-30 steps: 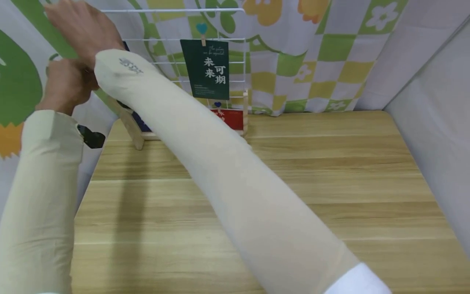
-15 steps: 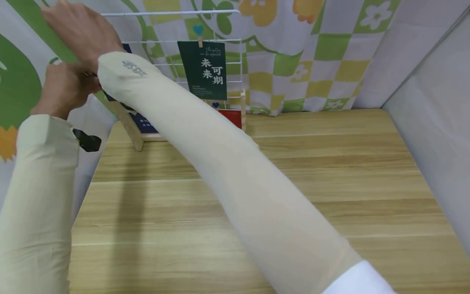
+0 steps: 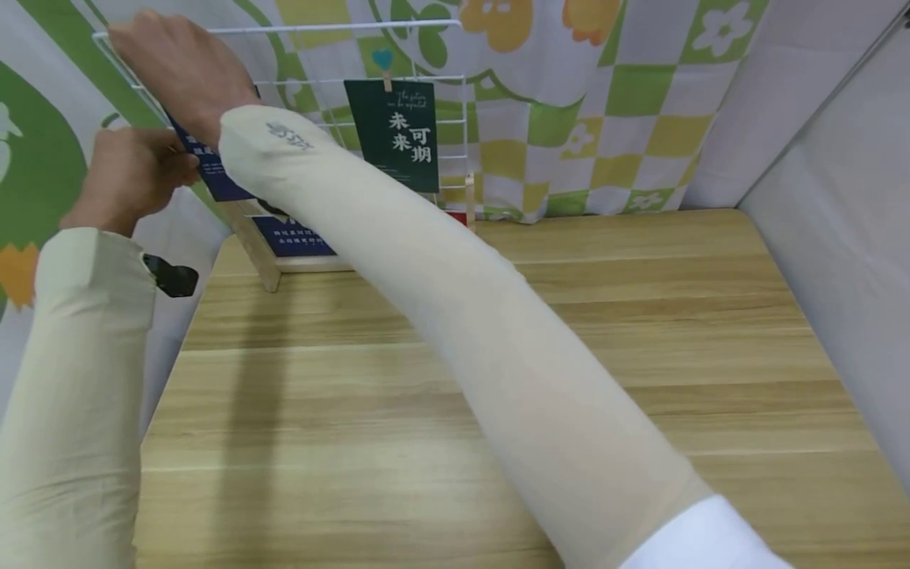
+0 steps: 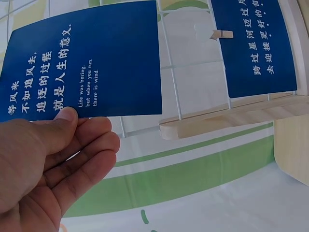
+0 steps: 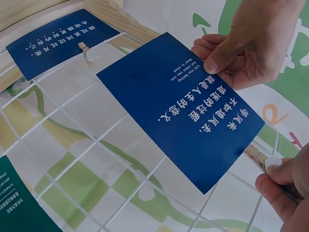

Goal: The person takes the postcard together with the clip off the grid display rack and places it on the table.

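My left hand [image 4: 53, 159] pinches a dark blue card [image 4: 96, 63] with white writing between thumb and fingers at one side edge. The card lies against a white wire grid rack [image 3: 298, 28]. In the right wrist view my right hand [image 5: 289, 193] pinches a small wooden clothespin [image 5: 258, 157] with a white heart on it. The clothespin's tip meets the card's top edge; whether it bites the card, I cannot tell. From the head view, my right hand and sleeve cover much of the card.
A second blue card [image 4: 256, 48], held by a clothespin [image 4: 222, 34], hangs low on the rack. A green card [image 3: 398, 134] hangs under a teal heart clip [image 3: 382, 59]. The rack's wooden foot [image 3: 256, 253] stands on the wooden table [image 3: 455, 442]; a patterned curtain [image 3: 640, 103] hangs behind.
My right hand has shifted to the right along the rack's top, and more of the blue card shows between the hands. The left hand has stayed nearly in place.
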The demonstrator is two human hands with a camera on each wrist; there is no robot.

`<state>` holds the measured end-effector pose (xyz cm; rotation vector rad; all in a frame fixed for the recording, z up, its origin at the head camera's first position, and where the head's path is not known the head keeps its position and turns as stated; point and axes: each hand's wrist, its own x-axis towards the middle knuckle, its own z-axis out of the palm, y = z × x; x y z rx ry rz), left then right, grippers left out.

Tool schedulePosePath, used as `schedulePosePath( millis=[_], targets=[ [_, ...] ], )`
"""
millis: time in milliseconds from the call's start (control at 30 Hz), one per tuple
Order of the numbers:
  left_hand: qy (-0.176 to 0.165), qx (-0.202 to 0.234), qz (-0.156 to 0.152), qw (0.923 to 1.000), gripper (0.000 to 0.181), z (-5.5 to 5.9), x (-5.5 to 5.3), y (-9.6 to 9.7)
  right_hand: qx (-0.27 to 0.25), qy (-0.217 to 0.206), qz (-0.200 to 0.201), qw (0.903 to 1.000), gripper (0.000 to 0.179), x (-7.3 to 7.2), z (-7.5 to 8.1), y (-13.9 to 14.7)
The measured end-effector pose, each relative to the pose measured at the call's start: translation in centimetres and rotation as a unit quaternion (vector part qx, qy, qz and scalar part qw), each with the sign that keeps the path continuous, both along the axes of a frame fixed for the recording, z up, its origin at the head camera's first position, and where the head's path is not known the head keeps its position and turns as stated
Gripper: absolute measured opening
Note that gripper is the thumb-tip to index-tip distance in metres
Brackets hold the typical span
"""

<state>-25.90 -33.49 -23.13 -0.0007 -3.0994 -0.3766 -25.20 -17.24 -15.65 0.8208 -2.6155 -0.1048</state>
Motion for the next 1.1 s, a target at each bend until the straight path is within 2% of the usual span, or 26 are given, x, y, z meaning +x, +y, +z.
schedulePosePath(
  millis=[267,433,533,733,933,1100],
  targets=[
    [-0.013,0.020,0.005,0.9997,0.038,0.0,0.1,0.0,-0.051,-0.030,0.023,0.9980,0.041,-0.7,0.1,0.5],
    [-0.004,0.024,0.000,0.9997,0.038,0.0,0.2,0.1,-0.075,-0.046,0.034,0.9955,0.040,-0.8,0.0,1.2],
    [0.004,0.020,-0.010,0.9997,0.035,0.0,0.1,0.2,-0.083,-0.046,0.043,0.9945,0.039,-0.7,0.0,1.8],
    [0.025,0.001,-0.051,0.9984,0.027,0.0,0.0,-0.1,-0.087,-0.043,0.062,0.9933,0.039,-0.2,-0.4,3.4],
    [-0.001,0.024,-0.046,0.9987,0.031,-0.2,0.4,0.0,-0.116,-0.071,0.071,0.9882,0.039,-0.2,-1.2,4.9],
    [-0.009,0.008,-0.068,0.9976,0.029,-0.3,0.3,-0.3,-0.145,-0.110,0.076,0.9802,0.041,-0.2,-2.0,6.3]
  ],
)
